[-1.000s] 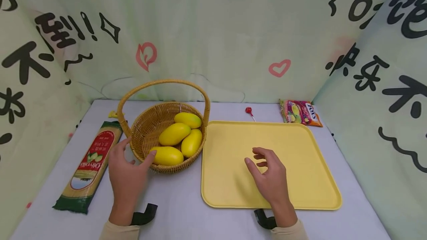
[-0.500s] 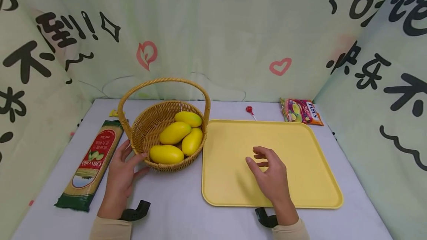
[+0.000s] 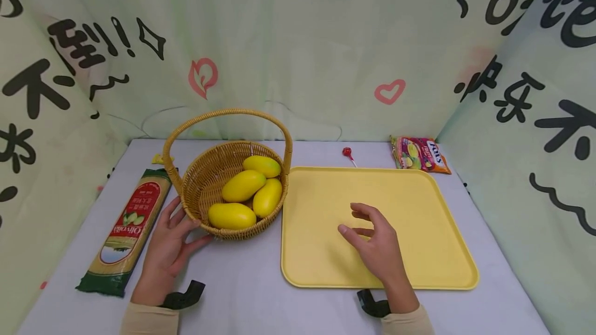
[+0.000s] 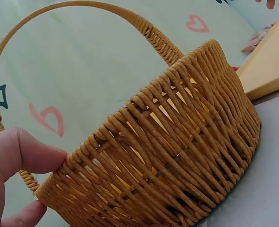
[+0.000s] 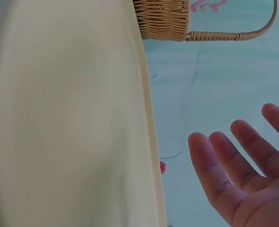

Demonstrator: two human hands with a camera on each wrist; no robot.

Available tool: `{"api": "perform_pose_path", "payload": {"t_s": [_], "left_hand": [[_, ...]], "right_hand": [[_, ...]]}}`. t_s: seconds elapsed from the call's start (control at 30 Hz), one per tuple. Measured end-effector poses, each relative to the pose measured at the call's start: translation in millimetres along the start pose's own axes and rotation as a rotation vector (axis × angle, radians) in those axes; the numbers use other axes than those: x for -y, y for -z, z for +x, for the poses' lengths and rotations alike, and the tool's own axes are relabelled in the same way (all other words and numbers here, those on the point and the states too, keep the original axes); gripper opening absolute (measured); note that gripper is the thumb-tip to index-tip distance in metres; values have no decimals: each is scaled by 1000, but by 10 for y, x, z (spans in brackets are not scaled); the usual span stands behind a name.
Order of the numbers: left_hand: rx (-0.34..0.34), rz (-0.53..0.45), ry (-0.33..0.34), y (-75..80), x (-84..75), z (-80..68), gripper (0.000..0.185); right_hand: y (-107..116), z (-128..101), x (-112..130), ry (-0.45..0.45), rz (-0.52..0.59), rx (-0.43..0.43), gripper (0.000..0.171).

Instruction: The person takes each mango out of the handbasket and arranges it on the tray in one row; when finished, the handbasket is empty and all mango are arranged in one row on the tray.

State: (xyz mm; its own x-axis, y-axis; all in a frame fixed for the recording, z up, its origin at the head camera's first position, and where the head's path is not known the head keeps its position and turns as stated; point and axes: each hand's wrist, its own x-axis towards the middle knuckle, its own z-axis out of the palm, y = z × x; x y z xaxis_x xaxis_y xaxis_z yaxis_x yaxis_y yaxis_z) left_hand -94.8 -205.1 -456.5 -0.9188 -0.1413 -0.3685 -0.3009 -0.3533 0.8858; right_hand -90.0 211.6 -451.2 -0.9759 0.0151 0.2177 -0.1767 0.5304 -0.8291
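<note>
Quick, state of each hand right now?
Left hand: touching the side of the round, brown wicker basket; whether it grips cannot be told.
Right hand: open, holding nothing, fingers loosely bent over the flat rectangular yellow tray.

One long packet [image 3: 127,234], green-ended with red label, lies aslant on the bench [image 3: 237,283], left side. One small yellow item [image 3: 157,159], unidentified, sits just beyond it. One red lollipop [image 3: 347,152], white stick, lies toward the back; one purple-and-orange snack bag [image 3: 420,155], back right. Pale curtain [image 3: 298,50] with black lettering hangs behind.

Even light, tray [image 5: 73,94] seemingly blurred in right-wrist view
</note>
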Motion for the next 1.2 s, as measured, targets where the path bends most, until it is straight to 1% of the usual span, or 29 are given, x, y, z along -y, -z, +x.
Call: {"api": "perform_pose_path", "payload": {"t_s": [0.17, 0.37, 0.5, 0.7, 0.83, 0.93, 1.03, 1.13, 1.2], "left_hand": [[-7, -11, 3, -21, 7, -15, 87], [-13, -12, -2, -46, 18, -27, 89], [-18, -11, -15, -56, 24, -31, 87], [-15, 2, -20, -52, 26, -5, 85], [-15, 13, -13, -45, 38, 14, 85], [-23, 15, -10, -39, 50, 14, 85], [-32, 17, -14, -43, 55, 13, 85], [-32, 16, -15, -49, 51, 13, 85], [-25, 15, -17, -52, 47, 19, 84]], "right_hand": [[11, -7, -11, -23, 62, 54, 60], [13, -6, -7, -26, 109, 90, 61], [6, -3, -1, -29, 121, 112, 62], [-6, -8, -11, -33, 130, 146, 63], [2, 27, 19, -29, 184, 197, 67], [26, 122, 127, 2, 217, 262, 73], [49, 252, 306, 47, 226, 327, 78], [33, 394, 500, 98, 212, 372, 81], [-9, 484, 619, 133, 183, 392, 81]]}}
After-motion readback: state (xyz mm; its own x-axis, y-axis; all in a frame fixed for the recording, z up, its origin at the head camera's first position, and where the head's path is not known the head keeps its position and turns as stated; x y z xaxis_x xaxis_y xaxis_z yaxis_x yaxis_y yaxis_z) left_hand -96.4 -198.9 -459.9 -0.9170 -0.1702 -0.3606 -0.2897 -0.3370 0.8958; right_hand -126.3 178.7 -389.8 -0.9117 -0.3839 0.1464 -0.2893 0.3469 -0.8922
